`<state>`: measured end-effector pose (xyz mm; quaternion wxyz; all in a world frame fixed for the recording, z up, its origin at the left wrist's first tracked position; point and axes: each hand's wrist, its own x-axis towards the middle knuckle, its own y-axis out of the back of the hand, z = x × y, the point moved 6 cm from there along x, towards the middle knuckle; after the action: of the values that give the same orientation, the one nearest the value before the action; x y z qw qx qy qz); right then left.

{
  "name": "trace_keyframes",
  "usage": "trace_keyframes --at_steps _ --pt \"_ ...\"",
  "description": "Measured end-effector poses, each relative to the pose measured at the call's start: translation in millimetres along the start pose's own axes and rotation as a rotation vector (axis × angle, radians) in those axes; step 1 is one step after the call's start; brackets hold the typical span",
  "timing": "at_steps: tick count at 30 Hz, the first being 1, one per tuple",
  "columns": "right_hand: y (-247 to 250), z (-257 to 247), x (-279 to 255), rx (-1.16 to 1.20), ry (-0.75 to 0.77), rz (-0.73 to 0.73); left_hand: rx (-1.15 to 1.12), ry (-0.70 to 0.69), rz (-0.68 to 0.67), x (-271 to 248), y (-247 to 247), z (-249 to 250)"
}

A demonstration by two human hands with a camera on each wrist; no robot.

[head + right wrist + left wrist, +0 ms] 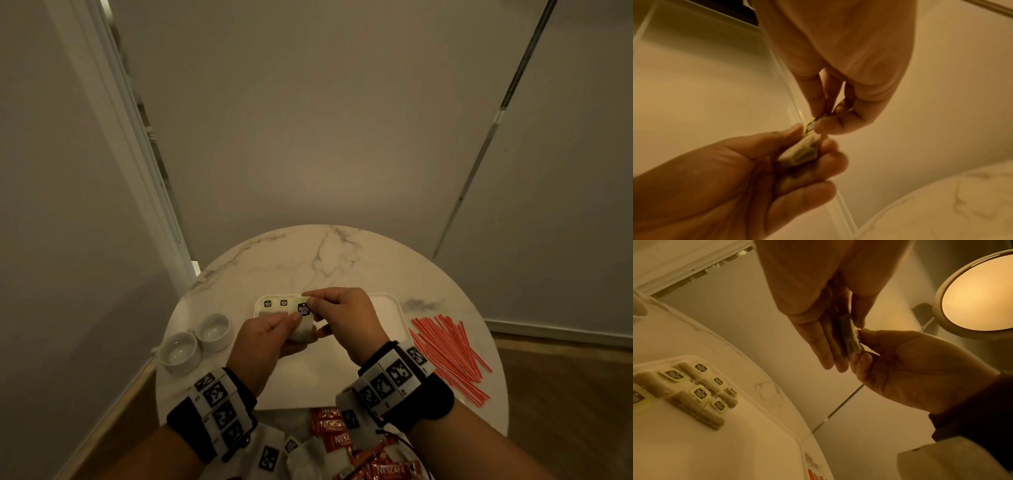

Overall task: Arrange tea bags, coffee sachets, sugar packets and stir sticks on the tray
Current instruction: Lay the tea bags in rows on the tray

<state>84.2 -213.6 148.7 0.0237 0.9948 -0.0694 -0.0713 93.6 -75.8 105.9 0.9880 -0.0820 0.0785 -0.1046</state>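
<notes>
Both hands are above the white tray (342, 370) and share one tea bag (303, 330). My left hand (291, 325) grips the bag's body between thumb and fingers. My right hand (313, 302) pinches its paper tag (303, 309), which carries a black label. In the right wrist view the right fingertips (819, 125) pinch the tag (810, 126) above the bag (803, 154) in my left hand (735, 178). Several tea bags (701, 391) lie in rows at the tray's far left corner (274, 305).
Two white ramekins (195, 339) stand left of the tray on the round marble table (325, 260). Red stir sticks (448, 353) lie in a heap to its right. Red coffee sachets (339, 431) and loose tea bags (305, 455) sit at the near edge.
</notes>
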Motion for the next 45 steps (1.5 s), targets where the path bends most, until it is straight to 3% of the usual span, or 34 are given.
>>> trace_keyframes --at_steps 7,20,30,37,45 --pt "-6.8 18.8 4.1 0.033 -0.035 0.092 0.000 0.010 0.051 2.7 4.5 -16.5" --pt "-8.6 57.2 23.2 -0.303 -0.003 0.259 -0.044 0.068 0.065 8.4 12.0 -46.8" --pt "-17.4 75.6 27.1 -0.190 -0.081 0.205 0.035 0.102 0.043 11.1 14.1 -62.3" --pt "-27.7 96.5 28.5 -0.076 -0.206 0.126 -0.063 0.254 0.081 7.5 26.5 -84.0" --pt "-35.6 131.6 33.0 -0.185 -0.339 -0.024 0.042 0.327 0.108 10.1 44.8 -110.3"
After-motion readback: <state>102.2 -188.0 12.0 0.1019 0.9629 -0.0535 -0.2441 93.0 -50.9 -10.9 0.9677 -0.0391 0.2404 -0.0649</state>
